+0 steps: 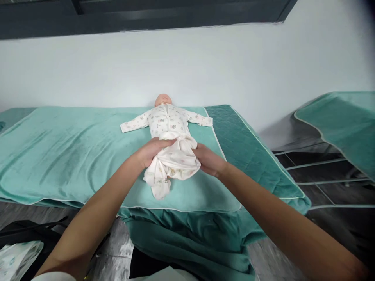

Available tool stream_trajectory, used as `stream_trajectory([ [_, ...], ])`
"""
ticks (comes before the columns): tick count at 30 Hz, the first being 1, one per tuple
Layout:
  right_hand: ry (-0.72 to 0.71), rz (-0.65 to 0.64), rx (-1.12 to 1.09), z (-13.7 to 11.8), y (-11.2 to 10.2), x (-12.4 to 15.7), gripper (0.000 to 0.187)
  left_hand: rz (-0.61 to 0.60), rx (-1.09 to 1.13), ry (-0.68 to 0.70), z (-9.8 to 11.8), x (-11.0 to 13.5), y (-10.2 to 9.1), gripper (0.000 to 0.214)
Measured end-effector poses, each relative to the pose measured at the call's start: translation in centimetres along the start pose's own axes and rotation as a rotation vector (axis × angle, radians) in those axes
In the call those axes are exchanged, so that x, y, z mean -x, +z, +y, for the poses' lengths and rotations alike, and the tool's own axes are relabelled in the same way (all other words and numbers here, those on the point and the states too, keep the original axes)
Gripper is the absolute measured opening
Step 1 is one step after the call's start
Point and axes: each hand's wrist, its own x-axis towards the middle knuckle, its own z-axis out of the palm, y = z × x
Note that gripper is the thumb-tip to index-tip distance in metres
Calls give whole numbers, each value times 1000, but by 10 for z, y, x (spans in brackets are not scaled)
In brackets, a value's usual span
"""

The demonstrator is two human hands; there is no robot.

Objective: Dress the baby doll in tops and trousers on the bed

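Note:
A baby doll (163,99) lies on its back on a light teal blanket (73,148), head toward the wall, arms spread. It wears a white patterned sleepsuit (167,121) whose lower half is bunched over the legs. My left hand (152,150) curls over the bunched fabric from the left. My right hand (208,160) presses against the same fabric from the right, fingers closed on it. One sleepsuit foot (159,189) hangs loose below my hands.
The blanket covers a low bed with a darker green quilt (254,156) at its right and front. A white wall stands behind. Another teal-covered bed (342,121) is at the right, across a dark tiled floor. A dark bag (26,232) and white cloth (16,257) lie bottom left.

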Motion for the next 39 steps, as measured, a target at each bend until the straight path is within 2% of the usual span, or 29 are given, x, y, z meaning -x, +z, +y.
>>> stream_trajectory([
  [2, 80, 30, -15, 21, -3, 12, 47, 42, -174, -24, -10, -5, 2, 48],
  [4, 100, 82, -7, 41, -5, 23, 49, 52, -468, -20, -17, -7, 8, 38],
  [8, -2, 213, 145, 67, -9, 33, 49, 2, -1047, 100, -24, -7, 25, 31],
  [11, -65, 299, 305, 76, -12, 33, 46, 3, -1265, 123, -30, -7, 33, 33],
  [13, -94, 295, 353, 80, -14, 31, 46, 3, -1309, 116, -33, -6, 35, 33],
  [18, -151, 250, 364, 84, -17, 29, 44, 6, -1192, 110, -32, -1, 33, 31],
  [24, -132, 179, 282, 77, -12, 32, 42, 8, -947, 79, -33, 6, 27, 27],
  [29, -213, 255, 70, 77, -12, 31, 40, -123, -636, 20, -28, 10, 15, 37],
  [32, -321, 294, -40, 81, -13, 19, 38, -241, -355, -90, -22, 6, 4, 53],
  [34, -384, 317, -57, 84, -14, 6, 40, -276, -224, -134, -19, 0, -5, 60],
  [36, -433, 357, -52, 88, -16, -8, 44, -243, -163, -128, -16, -6, -12, 63],
  [39, -502, 419, -20, 90, -21, -24, 47, -126, -142, -41, -10, -14, -15, 58],
])
